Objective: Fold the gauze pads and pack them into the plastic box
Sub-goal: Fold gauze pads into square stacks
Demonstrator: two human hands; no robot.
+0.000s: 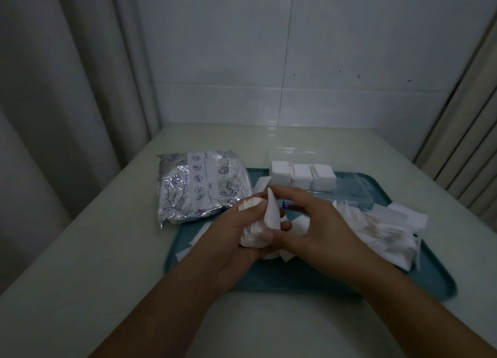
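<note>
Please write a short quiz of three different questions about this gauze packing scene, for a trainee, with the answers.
1. True or false: the clear plastic box is empty.
2. Which hand grips the bundle of gauze pads? A) left hand B) right hand C) neither
3. Fill in: the silver foil bag lies partly on the teal ____.

Key
1. False: three stacks of folded gauze stand in its left part.
2. A; the right hand pinches a single pad above the bundle.
3. tray

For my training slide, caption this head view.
Both hands fold gauze above teal tray; plastic box part-filled.
</note>
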